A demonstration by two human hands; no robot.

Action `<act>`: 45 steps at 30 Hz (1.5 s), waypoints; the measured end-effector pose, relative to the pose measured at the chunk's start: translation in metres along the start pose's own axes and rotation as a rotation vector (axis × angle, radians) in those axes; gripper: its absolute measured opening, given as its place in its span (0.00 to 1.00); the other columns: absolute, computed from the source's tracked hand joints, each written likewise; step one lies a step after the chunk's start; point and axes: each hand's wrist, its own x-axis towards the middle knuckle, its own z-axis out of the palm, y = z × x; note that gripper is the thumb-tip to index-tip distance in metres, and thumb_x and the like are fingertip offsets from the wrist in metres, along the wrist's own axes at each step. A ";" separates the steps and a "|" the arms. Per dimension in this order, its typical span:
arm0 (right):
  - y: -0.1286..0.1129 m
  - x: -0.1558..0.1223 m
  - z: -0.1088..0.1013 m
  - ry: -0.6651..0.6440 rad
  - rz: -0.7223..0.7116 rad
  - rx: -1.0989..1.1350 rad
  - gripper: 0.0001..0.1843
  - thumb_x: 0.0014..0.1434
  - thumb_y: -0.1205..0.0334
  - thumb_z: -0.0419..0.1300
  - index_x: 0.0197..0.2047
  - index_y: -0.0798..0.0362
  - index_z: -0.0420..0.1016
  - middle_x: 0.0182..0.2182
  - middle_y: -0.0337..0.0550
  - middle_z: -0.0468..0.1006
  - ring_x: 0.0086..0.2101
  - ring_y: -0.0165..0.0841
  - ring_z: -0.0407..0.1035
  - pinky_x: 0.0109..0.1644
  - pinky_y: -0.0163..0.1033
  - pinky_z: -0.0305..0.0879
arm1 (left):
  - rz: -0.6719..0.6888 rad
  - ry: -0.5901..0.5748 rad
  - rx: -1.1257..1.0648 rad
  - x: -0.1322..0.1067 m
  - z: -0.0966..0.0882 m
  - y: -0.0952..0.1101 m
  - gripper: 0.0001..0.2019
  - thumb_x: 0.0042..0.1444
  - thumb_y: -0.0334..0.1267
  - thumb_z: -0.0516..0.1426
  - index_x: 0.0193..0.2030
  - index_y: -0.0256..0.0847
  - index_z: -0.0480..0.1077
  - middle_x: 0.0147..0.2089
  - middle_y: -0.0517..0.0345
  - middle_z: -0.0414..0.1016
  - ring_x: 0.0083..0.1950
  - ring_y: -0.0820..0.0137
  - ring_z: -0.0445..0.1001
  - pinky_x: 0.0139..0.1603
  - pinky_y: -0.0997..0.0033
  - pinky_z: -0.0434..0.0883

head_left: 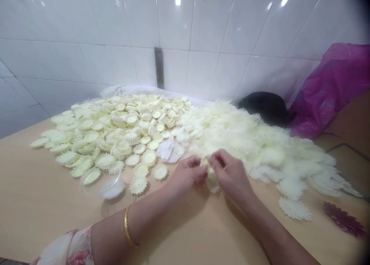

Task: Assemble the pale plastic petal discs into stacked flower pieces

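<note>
My left hand and my right hand meet over the wooden table, both pinching one pale yellow paper flower piece with toothed edges. Its lower petals show below my fingers; the upper part is hidden by them. A gold bangle circles my left wrist. Left of my hands lies a spread of folded, cup-shaped yellow flowers. A fluffy heap of flat pale petal cutouts is piled behind and to the right of my right hand.
A small clear plastic cup with white contents stands left of my left hand. A crumpled white cloth lies between the piles. A magenta plastic bag, a black object and a dark purple cutout sit right. White tiled wall behind.
</note>
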 end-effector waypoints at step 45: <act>0.025 0.014 -0.016 0.212 0.078 -0.194 0.10 0.53 0.55 0.55 0.32 0.53 0.70 0.28 0.43 0.70 0.29 0.34 0.65 0.33 0.39 0.60 | 0.118 0.038 0.193 -0.001 0.001 0.005 0.08 0.44 0.37 0.59 0.25 0.37 0.62 0.22 0.62 0.67 0.21 0.77 0.66 0.26 0.74 0.64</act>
